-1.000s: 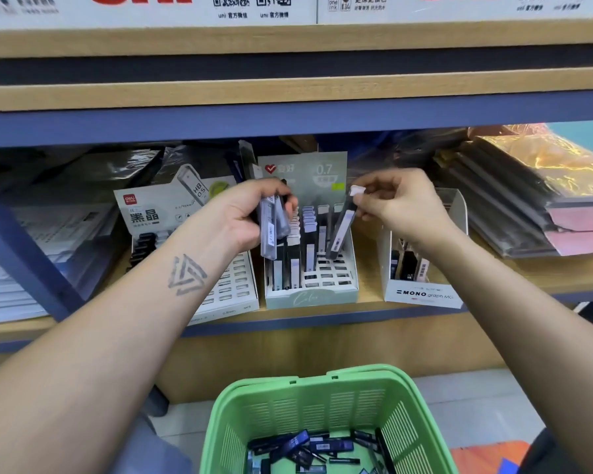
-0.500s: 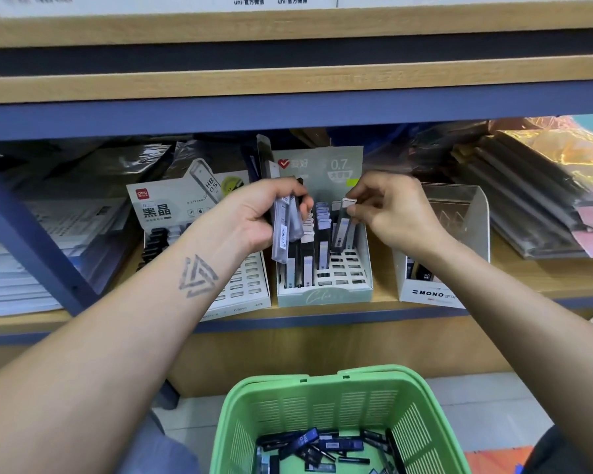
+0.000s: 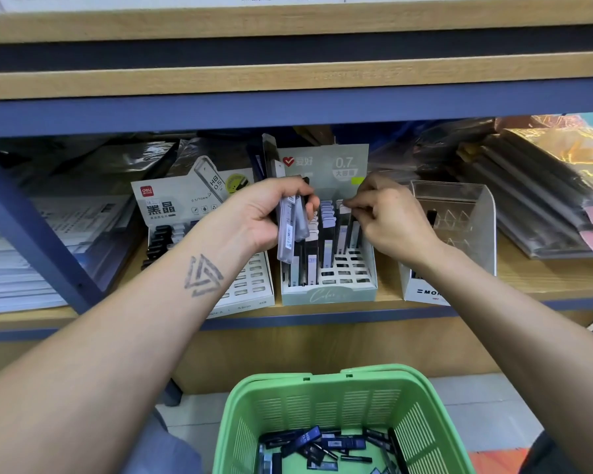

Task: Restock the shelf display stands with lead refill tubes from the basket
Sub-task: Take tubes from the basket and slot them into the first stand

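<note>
Nearest the camera, a green slatted plastic basket [image 3: 326, 401] sits below the shelf edge, and a scatter of dark lead refill tubes [image 3: 326, 443] lies on its bottom. Above the basket, both forearms reach up to the wooden shelf [image 3: 545, 282]. The left hand [image 3: 271, 213] is curled round a small bundle of clear grey refill tubes [image 3: 288, 230], held upright in front of the left columns of the pale green 0.7 display stand [image 3: 329, 292]. The right hand [image 3: 391, 217] pinches the white cap of a single dark tube [image 3: 345, 227] standing in a slot toward the right side of that stand. More tubes fill the stand's left and middle slots; its front right slots are bare. Left of the stand, touching it, is a white cardboard stand marked HB 0.5 [image 3: 250, 292]; right of it stands a clear-topped white box [image 3: 459, 206].
</note>
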### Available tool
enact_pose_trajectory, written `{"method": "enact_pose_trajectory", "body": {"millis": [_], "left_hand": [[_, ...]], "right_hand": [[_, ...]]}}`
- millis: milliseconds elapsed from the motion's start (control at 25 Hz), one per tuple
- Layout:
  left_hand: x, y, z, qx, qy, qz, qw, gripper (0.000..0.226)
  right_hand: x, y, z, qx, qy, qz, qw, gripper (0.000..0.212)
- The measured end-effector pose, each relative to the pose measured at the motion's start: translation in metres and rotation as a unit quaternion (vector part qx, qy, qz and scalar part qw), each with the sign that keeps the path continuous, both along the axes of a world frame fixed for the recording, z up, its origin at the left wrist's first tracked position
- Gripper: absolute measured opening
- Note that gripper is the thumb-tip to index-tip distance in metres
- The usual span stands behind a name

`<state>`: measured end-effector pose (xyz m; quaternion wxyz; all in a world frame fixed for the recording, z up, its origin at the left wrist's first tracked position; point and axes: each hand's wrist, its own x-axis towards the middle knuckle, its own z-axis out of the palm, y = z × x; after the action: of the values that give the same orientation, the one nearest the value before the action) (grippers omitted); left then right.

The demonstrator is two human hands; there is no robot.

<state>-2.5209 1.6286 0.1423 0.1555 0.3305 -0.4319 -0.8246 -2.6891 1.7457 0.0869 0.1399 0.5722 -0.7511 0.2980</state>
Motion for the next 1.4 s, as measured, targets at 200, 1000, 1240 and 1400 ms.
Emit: {"method": "enact_pose_trajectory", "body": {"millis": [200,1000,1240,1400], "left_hand": [[0.001,0.003,-0.002,0.003,-0.001,-0.008,1.000,0.008],[0.000,0.017,-0.003,-0.032,0.022,-0.103,0.994,0.026],[0.005,0.013,0.002,-0.015,0.043,-0.092,0.995,0.030],[0.009,0.010,0.006,-0.016,0.038,-0.059,0.997,0.017]], "right_hand": [[0.004,0.002,0.007,0.050,0.005,-0.005,0.999,0.034],[0.028,0.003,0.023,-0.061,-0.572,0.118,0.809,0.017],[0.028,0.005,0.032,-0.130,-0.629,0.135,0.754,0.013],[0.028,0.006,0.037,-0.157,-0.619,0.127,0.759,0.012]]}}
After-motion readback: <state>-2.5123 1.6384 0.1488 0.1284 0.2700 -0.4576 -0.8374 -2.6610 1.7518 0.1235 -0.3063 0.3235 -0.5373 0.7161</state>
